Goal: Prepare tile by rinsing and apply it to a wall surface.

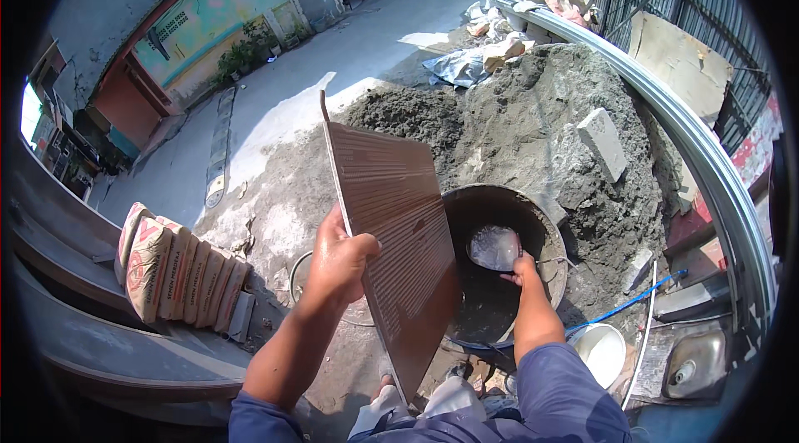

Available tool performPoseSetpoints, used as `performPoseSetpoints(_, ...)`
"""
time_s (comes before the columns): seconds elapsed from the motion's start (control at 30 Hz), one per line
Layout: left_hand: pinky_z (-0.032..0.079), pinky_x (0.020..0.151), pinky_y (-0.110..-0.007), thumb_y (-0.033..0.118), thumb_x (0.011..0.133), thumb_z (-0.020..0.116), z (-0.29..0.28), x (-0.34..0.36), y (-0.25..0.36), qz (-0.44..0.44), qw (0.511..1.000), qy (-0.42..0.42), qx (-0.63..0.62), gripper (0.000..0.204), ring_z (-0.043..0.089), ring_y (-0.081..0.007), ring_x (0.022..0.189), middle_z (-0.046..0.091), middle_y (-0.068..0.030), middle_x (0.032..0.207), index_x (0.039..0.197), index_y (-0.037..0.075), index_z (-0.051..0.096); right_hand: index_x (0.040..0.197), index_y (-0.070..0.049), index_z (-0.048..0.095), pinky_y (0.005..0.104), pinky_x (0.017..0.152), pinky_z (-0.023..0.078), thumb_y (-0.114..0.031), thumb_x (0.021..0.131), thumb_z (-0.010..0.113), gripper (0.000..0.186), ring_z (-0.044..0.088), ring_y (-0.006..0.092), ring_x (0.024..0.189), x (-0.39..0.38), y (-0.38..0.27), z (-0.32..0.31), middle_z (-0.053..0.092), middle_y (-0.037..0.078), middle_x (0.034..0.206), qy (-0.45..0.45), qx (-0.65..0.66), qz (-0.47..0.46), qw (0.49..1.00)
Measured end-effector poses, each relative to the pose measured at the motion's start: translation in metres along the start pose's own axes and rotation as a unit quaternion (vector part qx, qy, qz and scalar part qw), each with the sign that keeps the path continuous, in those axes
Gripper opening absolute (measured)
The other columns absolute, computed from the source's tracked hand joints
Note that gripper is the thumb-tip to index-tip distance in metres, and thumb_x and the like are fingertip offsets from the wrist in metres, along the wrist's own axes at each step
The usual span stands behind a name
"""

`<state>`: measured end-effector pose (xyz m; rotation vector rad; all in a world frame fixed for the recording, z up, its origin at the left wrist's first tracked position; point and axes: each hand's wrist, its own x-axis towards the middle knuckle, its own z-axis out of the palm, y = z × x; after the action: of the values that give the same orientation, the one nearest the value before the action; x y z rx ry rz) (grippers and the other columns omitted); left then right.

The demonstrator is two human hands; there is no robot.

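A large brown tile (395, 218) with a ribbed, partly wet face stands tilted in front of me. My left hand (339, 256) is closed around its left edge, thumb over the rim. To the right of the tile, my right hand (522, 271) grips a dipper (494, 247) holding cloudy water. The dipper is over the mouth of a big dark round tub (556, 272). Part of the tub's left side is hidden behind the tile, and the dipper's handle is mostly covered by my fingers.
Beyond the tub rises a heap of grey sand (533, 114) with a concrete block (602, 145) on it. Stacked cement bags (179, 272) lie at left. At right are a white bucket (601, 350), blue hose (637, 300), metal sink (697, 364) and long metal channels (666, 97).
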<state>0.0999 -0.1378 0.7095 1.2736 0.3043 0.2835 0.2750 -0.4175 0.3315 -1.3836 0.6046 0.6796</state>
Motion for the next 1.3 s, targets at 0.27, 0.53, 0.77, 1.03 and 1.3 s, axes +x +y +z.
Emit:
performPoseSetpoints(0.27, 0.052, 0.064, -0.038, -0.019, 0.058, 0.04, 0.01, 0.052, 0.031, -0.044, 0.998, -0.033, -0.018, 0.043, 0.059, -0.0257, 0.073, 0.056, -0.0141, 0.085, 0.097, -0.004, 0.05, 0.116, -0.019, 0.045, 0.0485, 0.065, 0.053, -0.002, 0.085, 0.038, 0.037, 0.059, 0.0282, 0.09, -0.109, -0.054, -0.003, 0.057, 0.007, 0.107, -0.022, 0.0, -0.061, 0.998)
performPoseSetpoints(0.53, 0.049, 0.052, -0.036, -0.016, 0.061, 0.043, 0.057, 0.092, 0.054, -0.065, 0.992, 0.007, 0.106, 0.031, 0.055, -0.0244, 0.062, 0.051, -0.012, 0.077, 0.09, -0.006, 0.05, 0.12, -0.011, 0.04, 0.0447, 0.065, 0.056, -0.001, 0.08, 0.04, 0.042, 0.057, 0.0216, 0.085, -0.225, -0.171, -0.016, 0.054, 0.005, 0.099, 0.004, -0.119, -0.134, 0.984)
performPoseSetpoints(0.77, 0.029, 0.032, -0.031, -0.006, 0.071, 0.048, 0.107, 0.167, 0.052, -0.131, 0.957, 0.116, 0.231, 0.01, 0.045, -0.0159, 0.042, 0.052, -0.0159, 0.06, 0.061, -0.008, 0.051, 0.11, -0.008, 0.043, 0.0359, 0.059, 0.055, 0.0, 0.07, 0.049, 0.042, 0.055, 0.0166, 0.066, -0.361, -0.29, 0.003, 0.05, 0.005, 0.081, -0.026, -0.288, -0.214, 0.933)
performPoseSetpoints(1.03, 0.028, 0.032, -0.031, -0.002, 0.072, 0.051, 0.156, 0.239, 0.02, -0.226, 0.942, 0.139, 0.206, 0.011, 0.041, -0.0115, 0.045, 0.049, -0.0117, 0.055, 0.062, -0.004, 0.052, 0.09, 0.0, 0.038, 0.038, 0.04, 0.048, 0.003, 0.069, 0.039, 0.022, 0.06, 0.0328, 0.049, -0.411, -0.366, 0.001, 0.047, 0.015, 0.06, -0.033, -0.347, -0.286, 0.892)
performPoseSetpoints(1.3, 0.037, 0.039, -0.029, -0.002, 0.069, 0.054, 0.141, 0.285, -0.001, -0.182, 0.951, 0.165, 0.187, 0.008, 0.043, -0.0109, 0.047, 0.053, -0.0082, 0.056, 0.061, -0.001, 0.052, 0.063, 0.0, 0.062, 0.0234, 0.054, 0.054, 0.006, 0.067, 0.061, 0.007, 0.062, 0.0119, 0.063, -0.365, -0.405, 0.021, 0.065, 0.005, 0.075, 0.01, -0.623, -0.306, 0.719)
